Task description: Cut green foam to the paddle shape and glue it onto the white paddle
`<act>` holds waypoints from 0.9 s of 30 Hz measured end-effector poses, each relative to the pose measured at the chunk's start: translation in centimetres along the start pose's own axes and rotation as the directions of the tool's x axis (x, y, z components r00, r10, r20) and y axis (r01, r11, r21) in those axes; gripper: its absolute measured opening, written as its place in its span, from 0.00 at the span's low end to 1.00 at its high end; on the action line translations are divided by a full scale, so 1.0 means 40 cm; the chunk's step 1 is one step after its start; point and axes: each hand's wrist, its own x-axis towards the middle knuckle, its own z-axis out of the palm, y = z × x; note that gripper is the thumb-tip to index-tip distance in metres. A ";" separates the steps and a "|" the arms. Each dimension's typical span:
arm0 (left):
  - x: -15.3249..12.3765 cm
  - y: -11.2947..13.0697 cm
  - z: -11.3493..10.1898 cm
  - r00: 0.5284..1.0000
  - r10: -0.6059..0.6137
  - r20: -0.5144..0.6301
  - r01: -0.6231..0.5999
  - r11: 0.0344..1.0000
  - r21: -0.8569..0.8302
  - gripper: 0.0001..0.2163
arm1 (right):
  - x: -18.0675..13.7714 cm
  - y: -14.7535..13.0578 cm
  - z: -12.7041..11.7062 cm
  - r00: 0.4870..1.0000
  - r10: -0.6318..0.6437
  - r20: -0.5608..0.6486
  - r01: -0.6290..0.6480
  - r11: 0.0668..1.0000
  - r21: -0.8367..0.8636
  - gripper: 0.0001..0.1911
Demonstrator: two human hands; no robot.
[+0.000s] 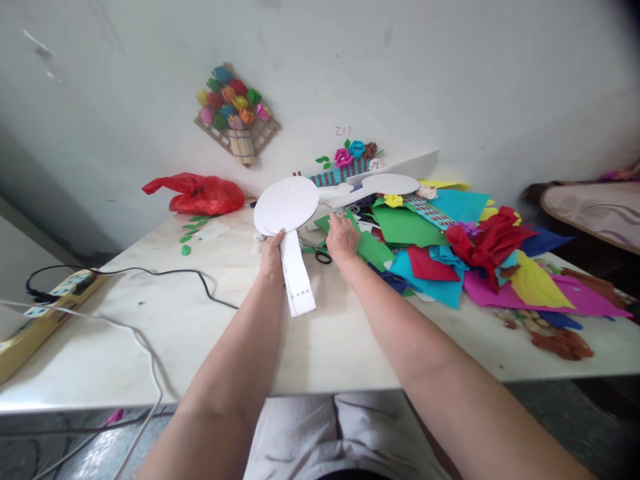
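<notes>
My left hand [273, 257] is closed around the neck of a white board cutout [286, 207], shaped like a paddle with a round head and a long strip. Small dark dots mark the head and the strip's near end. To its right, my right hand [343, 239] has its fingers curled together against green paper [373, 250]; what they pinch, if anything, is hidden. Just below that hand lie scissors [323, 257], with a black handle loop showing. Behind, a second white paddle-shaped cutout [390, 183] rests on the pile.
Coloured paper [425, 263] is heaped on the right, with crumpled red paper [493, 243]. A red plastic bag [207, 195] and green paper leaves [187, 237] lie back left. A power strip [50, 310] and cables occupy the left edge. Paper flowers [233, 100] hang on the wall.
</notes>
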 end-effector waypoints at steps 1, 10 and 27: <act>0.000 0.000 -0.001 1.000 -0.003 0.015 0.003 1.000 0.005 0.11 | 0.001 0.007 0.000 0.999 0.033 -0.011 -0.033 0.999 -0.002 0.22; -0.005 0.011 -0.002 0.999 -0.035 0.040 0.031 0.995 0.099 0.12 | 0.012 0.038 0.011 0.991 0.130 0.025 -0.126 0.986 -0.106 0.23; -0.005 0.026 0.009 0.953 -0.212 0.216 0.176 0.969 0.175 0.16 | 0.043 -0.023 -0.021 0.781 0.286 0.555 -0.584 0.020 0.811 0.13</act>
